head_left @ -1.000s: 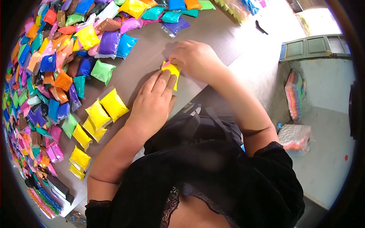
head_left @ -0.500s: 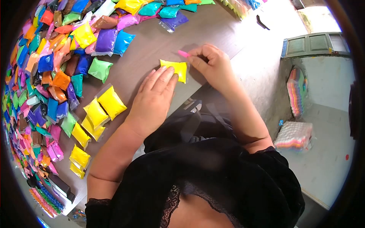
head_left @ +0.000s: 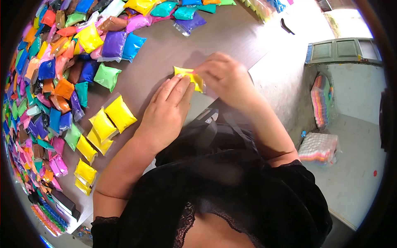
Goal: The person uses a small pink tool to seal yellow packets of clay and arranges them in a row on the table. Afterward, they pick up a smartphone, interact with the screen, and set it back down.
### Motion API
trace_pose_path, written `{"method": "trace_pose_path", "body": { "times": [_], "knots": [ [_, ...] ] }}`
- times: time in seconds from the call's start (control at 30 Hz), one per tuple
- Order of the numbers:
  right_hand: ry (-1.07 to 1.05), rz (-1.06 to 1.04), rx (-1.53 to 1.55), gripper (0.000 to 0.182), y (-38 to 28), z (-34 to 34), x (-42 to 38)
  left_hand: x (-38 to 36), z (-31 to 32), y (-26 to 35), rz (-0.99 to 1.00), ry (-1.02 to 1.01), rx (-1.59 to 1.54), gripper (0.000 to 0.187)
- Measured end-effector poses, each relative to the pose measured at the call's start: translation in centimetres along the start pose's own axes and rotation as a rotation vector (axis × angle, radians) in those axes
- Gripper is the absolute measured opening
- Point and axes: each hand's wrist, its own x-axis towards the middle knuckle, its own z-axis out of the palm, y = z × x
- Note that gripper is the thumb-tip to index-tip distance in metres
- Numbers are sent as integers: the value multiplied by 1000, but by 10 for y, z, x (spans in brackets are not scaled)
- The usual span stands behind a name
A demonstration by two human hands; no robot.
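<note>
Partly beneath both hands (head_left: 163, 110) (head_left: 228, 80), a yellow packet (head_left: 198, 84).

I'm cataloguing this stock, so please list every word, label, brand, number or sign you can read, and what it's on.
None can be read in this view.
Yellow packet under the left hand: no readable text on the part that shows.
Piled packets: none readable; the farther ones are too small to tell.

Yellow packet (head_left: 199, 84) in glossy plastic — tabletop (head_left: 161, 51) smooth, faintly wood-grained — black top (head_left: 248, 198) in velvety cloth
</note>
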Motion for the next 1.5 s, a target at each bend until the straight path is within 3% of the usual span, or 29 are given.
{"method": "trace_pose_path", "body": {
  "times": [0.2,0.3,0.4,0.53,0.6,0.7,0.83,0.97,1.1,1.2,1.37,1.5],
  "knots": [
    [-122,-25,-342,11,20,8,27,0,-2,3,-17,-13,9,43],
    [-154,-115,-137,12,8,-1,30,2,-2,0,0,16,16,44],
    [-260,-56,-271,12,-2,8,32,2,-4,3,-12,6,-4,44],
    [-132,-6,-386,13,17,14,32,1,-3,3,-40,26,-58,45],
    [54,188,20,14,14,5,20,-2,1,1,-77,87,-132,45],
    [28,343,89,16,12,-8,-3,-1,-7,0,-57,181,-136,45],
    [70,315,125,16,7,-2,-18,4,-7,-1,17,157,-82,42],
    [37,139,80,9,-9,15,-17,3,-3,1,-8,79,-34,39],
    [134,-33,-159,8,7,21,-3,5,-6,2,-36,40,-41,39],
    [178,184,-170,11,29,14,6,2,-4,1,-33,27,-37,40],
    [60,-18,30,9,7,11,0,2,-3,0,-48,26,-67,41],
    [78,128,-83,9,17,13,10,2,-3,0,-26,34,-35,41]
  ]
}}
